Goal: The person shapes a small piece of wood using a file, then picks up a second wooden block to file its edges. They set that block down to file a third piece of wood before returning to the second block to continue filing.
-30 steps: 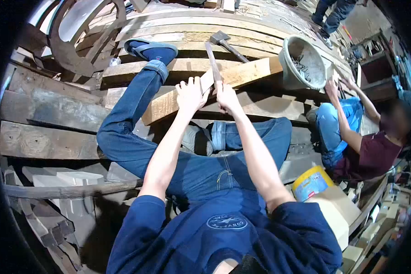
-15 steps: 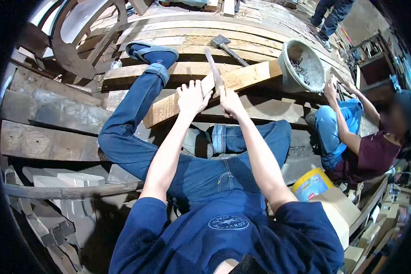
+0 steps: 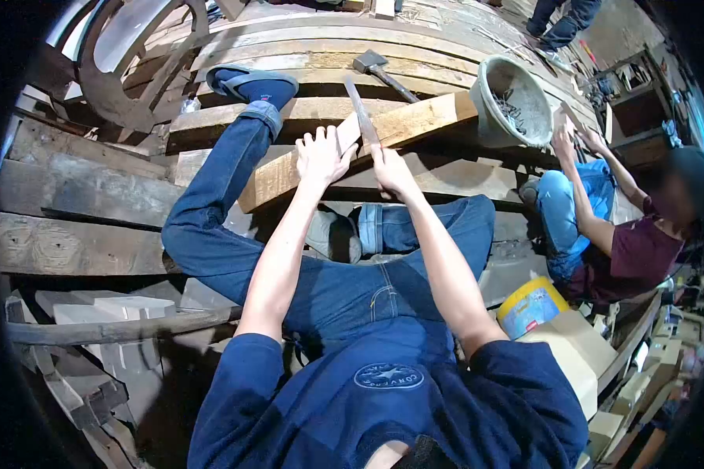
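Observation:
My right hand (image 3: 395, 173) is closed round the handle of a long-bladed knife (image 3: 360, 111), its blade pointing up and away from me. Just left of the blade, a small pale wood piece (image 3: 347, 133) rests over a thick squared timber (image 3: 430, 117). My left hand (image 3: 319, 161) grips that piece from above, fingers bent over it and thumb toward the blade. The timber lies slantwise between my legs and the planks, its near end (image 3: 267, 184) left of my left hand. My palm hides part of the wood piece.
A hammer (image 3: 371, 61) lies on the planks beyond the timber. A grey bucket (image 3: 485, 102) with nails inside stands by its far end. To the right sits a co-worker (image 3: 641, 242), hands raised. A yellow tub (image 3: 533, 307) is near my right elbow; wood scraps (image 3: 133, 309) lie left.
The whole view has shifted slightly, with things lower right appearing a little higher and further left. Both hands keep their grips; the knife blade tilts slightly more to the left.

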{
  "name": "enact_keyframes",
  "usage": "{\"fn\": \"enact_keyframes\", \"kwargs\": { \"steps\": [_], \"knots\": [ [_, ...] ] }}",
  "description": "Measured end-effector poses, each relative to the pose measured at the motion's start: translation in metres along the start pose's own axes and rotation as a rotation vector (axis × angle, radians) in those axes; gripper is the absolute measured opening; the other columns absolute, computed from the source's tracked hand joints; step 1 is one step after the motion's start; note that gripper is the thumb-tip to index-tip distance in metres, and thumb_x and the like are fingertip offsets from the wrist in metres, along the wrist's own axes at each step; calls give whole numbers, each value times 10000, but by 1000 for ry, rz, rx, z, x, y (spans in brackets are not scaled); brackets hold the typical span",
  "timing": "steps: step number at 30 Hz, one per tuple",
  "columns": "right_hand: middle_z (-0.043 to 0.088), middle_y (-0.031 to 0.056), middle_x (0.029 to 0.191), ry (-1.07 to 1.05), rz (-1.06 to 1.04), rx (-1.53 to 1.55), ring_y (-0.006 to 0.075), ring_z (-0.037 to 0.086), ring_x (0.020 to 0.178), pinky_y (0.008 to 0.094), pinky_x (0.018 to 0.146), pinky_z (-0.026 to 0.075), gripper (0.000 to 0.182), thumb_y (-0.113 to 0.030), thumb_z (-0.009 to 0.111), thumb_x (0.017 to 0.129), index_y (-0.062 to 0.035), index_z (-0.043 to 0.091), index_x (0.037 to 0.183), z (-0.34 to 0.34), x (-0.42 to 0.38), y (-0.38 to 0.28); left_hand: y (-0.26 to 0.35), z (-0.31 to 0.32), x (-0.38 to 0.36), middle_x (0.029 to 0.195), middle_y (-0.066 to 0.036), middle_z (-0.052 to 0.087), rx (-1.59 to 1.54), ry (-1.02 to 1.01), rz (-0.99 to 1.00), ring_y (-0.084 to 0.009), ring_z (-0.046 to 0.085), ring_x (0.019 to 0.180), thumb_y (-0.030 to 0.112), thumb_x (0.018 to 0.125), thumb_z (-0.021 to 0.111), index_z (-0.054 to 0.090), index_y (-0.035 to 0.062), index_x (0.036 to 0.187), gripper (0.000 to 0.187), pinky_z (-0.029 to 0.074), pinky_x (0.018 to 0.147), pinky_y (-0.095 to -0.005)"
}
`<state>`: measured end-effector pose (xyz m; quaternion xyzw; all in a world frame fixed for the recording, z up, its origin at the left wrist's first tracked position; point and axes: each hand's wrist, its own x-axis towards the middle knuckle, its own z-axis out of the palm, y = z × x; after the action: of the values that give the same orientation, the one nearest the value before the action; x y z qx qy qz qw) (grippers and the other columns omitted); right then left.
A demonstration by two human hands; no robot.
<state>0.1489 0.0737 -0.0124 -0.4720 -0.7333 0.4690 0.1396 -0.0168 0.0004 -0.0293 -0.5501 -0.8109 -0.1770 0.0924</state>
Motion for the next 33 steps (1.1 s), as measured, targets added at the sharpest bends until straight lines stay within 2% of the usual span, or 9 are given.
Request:
{"fn": "enact_keyframes", "kwargs": {
  "steps": [1, 7, 10, 17, 21, 23, 25, 30, 33],
  "knots": [
    [680, 305, 862, -63, 177, 103, 467, 680, 846, 540, 780, 528, 524, -416, 383, 1064, 43, 629, 1002, -6, -6, -30, 0, 0, 1, 1113, -182, 612, 1, -9, -14, -408, 593, 1003, 584, 877, 630, 560, 36, 1172, 627, 417, 888, -582],
    [672, 311, 994, 80, -162, -128, 484, 644, 980, 542, 853, 510, 462, -337, 385, 1071, 49, 636, 1099, -10, -70, 36, 2, -3, 0, 1156, -198, 609, 4, 8, 0, -412, 592, 1029, 572, 877, 632, 555, 29, 1210, 641, 417, 917, -587],
    [672, 315, 970, 10, 14, -101, 482, 650, 962, 538, 844, 515, 454, -335, 405, 1070, 55, 635, 1103, -13, -104, 37, 3, -8, -2, 1167, -191, 605, 7, -49, 14, -401, 586, 1051, 586, 874, 624, 558, 33, 1219, 655, 426, 933, -561],
    [593, 190, 551, -39, 29, 53, 274, 643, 461, 420, 465, 513, 559, -467, 356, 1066, 6, 619, 928, 0, 17, -4, 5, -7, -2, 1153, -197, 615, 11, -19, -2, -403, 595, 1033, 577, 873, 636, 561, 15, 1187, 648, 434, 908, -552],
    [678, 282, 754, 11, -1, -111, 429, 706, 747, 518, 685, 550, 580, -464, 353, 1065, 28, 643, 962, -4, -16, 8, 6, -4, 2, 1093, -183, 611, -4, 10, -37, -392, 593, 998, 572, 848, 656, 579, 39, 1149, 617, 426, 901, -548],
    [667, 332, 1008, 72, -145, -142, 497, 644, 993, 551, 855, 514, 553, -430, 355, 1069, 37, 650, 1039, -4, -62, 36, 5, -4, 0, 1087, -182, 610, 7, 34, -19, -389, 594, 985, 575, 848, 655, 580, 35, 1144, 620, 423, 896, -542],
    [656, 333, 1060, 125, -126, -184, 511, 615, 1045, 562, 918, 488, 536, -404, 353, 1073, 42, 651, 1084, -5, -101, 38, 3, -4, 2, 1087, -180, 611, 9, 41, -2, -386, 592, 983, 571, 849, 656, 580, 34, 1140, 616, 423, 892, -541],
    [662, 327, 1043, 28, 42, -67, 509, 608, 1064, 565, 915, 487, 550, -440, 366, 1060, 22, 664, 1057, 2, -21, 11, 5, -5, -1, 1091, -179, 612, 21, 34, 16, -386, 593, 985, 565, 864, 646, 579, 25, 1135, 608, 426, 892, -538],
    [677, 282, 756, -42, 32, 24, 413, 704, 688, 509, 633, 556, 565, -449, 359, 1063, 32, 646, 989, -4, 5, -20, 6, -4, 0, 1110, -187, 614, 7, 1, -31, -392, 596, 1025, 568, 885, 627, 574, 11, 1148, 618, 431, 911, -544]
  ]
}}
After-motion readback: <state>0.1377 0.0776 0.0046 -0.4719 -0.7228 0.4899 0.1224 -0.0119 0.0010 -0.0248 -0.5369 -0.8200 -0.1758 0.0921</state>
